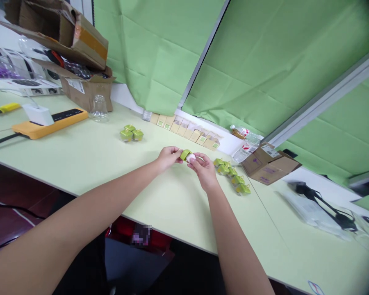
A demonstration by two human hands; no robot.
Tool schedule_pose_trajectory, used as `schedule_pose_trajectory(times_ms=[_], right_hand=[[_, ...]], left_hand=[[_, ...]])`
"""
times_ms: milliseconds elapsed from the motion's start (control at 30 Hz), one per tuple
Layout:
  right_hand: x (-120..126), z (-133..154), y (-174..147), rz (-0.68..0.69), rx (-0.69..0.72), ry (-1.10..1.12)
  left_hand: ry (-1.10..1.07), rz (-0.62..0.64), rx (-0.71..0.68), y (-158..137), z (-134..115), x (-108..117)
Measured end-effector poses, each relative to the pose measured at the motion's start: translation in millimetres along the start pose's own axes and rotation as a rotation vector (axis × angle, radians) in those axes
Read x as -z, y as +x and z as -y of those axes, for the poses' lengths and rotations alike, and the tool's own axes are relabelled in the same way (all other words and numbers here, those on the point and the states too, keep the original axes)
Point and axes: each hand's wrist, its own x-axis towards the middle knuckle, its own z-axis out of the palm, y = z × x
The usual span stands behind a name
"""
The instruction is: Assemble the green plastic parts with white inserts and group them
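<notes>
Above the middle of the table, my left hand [167, 158] pinches a small green lid-like piece [185, 154] at its left side. My right hand [205, 169] has thumb and fingers closed on a small white rounded piece [191, 158] that sits against the green one. Whether the white piece is inside the green one or only touching it, I cannot tell. To the right of my right hand stand several small clear containers with green tops and yellow loops [232, 172]. Three similar green-topped containers [131, 133] are grouped to the left, beyond my left hand.
A row of small cardboard boxes [187, 130] lines the table's back edge. At left are an orange power strip [52, 123], a clear plastic bottle [99, 108] and cardboard boxes [83, 92]. Plastic bottles [245, 150] and an open carton [266, 166] stand at right.
</notes>
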Motion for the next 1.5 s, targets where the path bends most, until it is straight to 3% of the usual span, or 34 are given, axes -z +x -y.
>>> schedule_pose_trajectory(times_ms=[300,567,1000,1500], right_hand=[[-12,-13,-1,-0.089,0.096,-0.089],[-24,-13,-5,-0.182,0.200,-0.215],[-25,-13,-3,-0.211,0.267,-0.235],[-24,-12,-6,-0.223,0.335,-0.416]], left_hand=[[0.070,-0.072,-0.055,0,5,-2],[-0.065,-0.095,0.026,-5,-1,-7],[-0.131,-0.085,0.066,-10,-4,-8],[-0.172,-0.079,0.102,-4,3,-6]])
